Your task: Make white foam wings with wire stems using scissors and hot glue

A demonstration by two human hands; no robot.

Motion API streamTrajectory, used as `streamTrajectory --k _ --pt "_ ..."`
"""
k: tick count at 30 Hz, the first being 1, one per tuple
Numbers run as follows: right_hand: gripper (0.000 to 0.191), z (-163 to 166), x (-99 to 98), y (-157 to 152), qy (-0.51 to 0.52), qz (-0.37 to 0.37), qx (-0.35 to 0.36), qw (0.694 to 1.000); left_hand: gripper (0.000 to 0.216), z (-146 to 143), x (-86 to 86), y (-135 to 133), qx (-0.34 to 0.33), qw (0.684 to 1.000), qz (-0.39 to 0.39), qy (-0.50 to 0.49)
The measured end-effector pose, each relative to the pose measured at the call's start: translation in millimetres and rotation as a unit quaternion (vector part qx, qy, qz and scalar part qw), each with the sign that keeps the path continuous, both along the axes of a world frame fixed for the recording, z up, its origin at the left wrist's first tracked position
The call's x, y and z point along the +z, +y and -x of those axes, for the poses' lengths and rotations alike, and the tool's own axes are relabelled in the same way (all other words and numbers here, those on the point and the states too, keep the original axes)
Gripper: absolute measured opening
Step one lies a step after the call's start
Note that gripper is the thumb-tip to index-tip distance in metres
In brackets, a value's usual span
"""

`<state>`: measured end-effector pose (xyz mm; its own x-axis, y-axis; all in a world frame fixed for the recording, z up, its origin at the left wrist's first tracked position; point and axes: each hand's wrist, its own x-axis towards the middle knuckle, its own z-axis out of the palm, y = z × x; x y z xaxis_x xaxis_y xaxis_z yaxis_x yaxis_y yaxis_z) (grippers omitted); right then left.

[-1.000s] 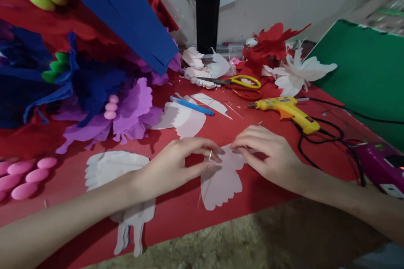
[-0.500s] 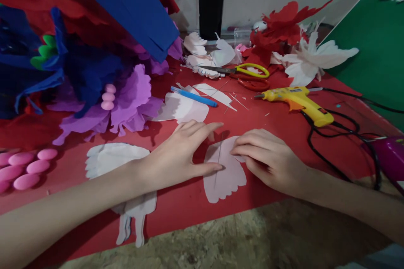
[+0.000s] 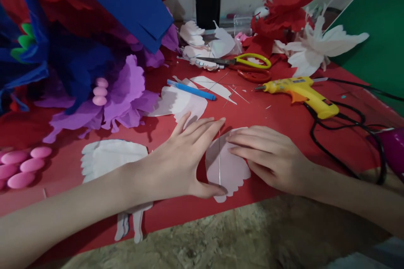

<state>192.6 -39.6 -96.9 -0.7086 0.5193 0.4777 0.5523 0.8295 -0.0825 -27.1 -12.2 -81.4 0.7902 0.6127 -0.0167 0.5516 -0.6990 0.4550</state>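
A pale pink scalloped petal cutout (image 3: 234,173) lies flat on the red table covering, with a thin straight wire (image 3: 219,157) running lengthwise over it. My left hand (image 3: 178,162) is spread wide around the petal's left side. Its thumb presses near the wire's lower end, while the index fingertip is by the upper end. My right hand (image 3: 273,157) rests over the petal's upper right edge, fingers stretched out and their tips on the paper. What lies under that palm is hidden. A stack of white cutouts (image 3: 110,155) sits partly beneath my left forearm.
Beyond my hands lie a blue pen (image 3: 195,90) on white petals, several loose wires (image 3: 235,94), and scissors (image 3: 252,61). A yellow glue gun (image 3: 303,92) with a black cord is at right. Purple flowers (image 3: 123,96) and pink oval pieces (image 3: 23,168) are at left.
My left hand has spread wider, its thumb moving down along the wire and its index finger up. The petal has turned slightly, and my right fingers now lie flatter over its upper edge.
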Motion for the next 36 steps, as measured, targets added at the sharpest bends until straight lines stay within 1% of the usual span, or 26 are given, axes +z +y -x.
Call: streamTrajectory --k 5,9,12,18,26,29,33,36 --pt "0.031 -0.4 0.3 -0.4 -0.04 0.014 -0.002 0.999 0.104 -0.6 -2.9 -4.1 -0.001 1.0 0.001 -0.004" --pt "0.033 1.2 1.5 -1.4 -0.051 -0.001 -0.005 0.999 0.102 -0.4 -2.6 -4.7 0.0 1.0 0.014 -0.002" --pt "0.032 1.6 1.1 -1.2 -0.05 -0.006 -0.009 0.999 0.101 0.0 -2.1 -6.1 -0.003 1.0 0.013 -0.007" --pt "0.036 1.0 -0.1 0.3 -0.047 0.011 -0.014 0.999 0.098 1.9 -2.3 -8.3 -0.026 1.0 0.007 -0.01" --pt "0.032 -0.2 -0.1 -0.4 -0.047 0.021 -0.012 0.999 0.098 1.1 -4.2 -7.7 -0.001 1.0 -0.004 -0.016" --pt "0.033 0.1 -2.0 -0.7 -0.046 0.028 -0.012 0.998 0.097 0.9 -5.9 -8.0 -0.001 1.0 -0.011 -0.018" --pt "0.033 1.0 -5.6 -2.2 -0.013 0.032 -0.028 0.999 0.093 2.2 -7.0 -7.8 -0.003 1.0 -0.016 -0.015" --pt "0.033 0.3 -4.7 -1.9 -0.028 0.022 -0.021 0.999 0.093 3.6 -6.5 -7.2 -0.007 1.0 -0.019 -0.013"
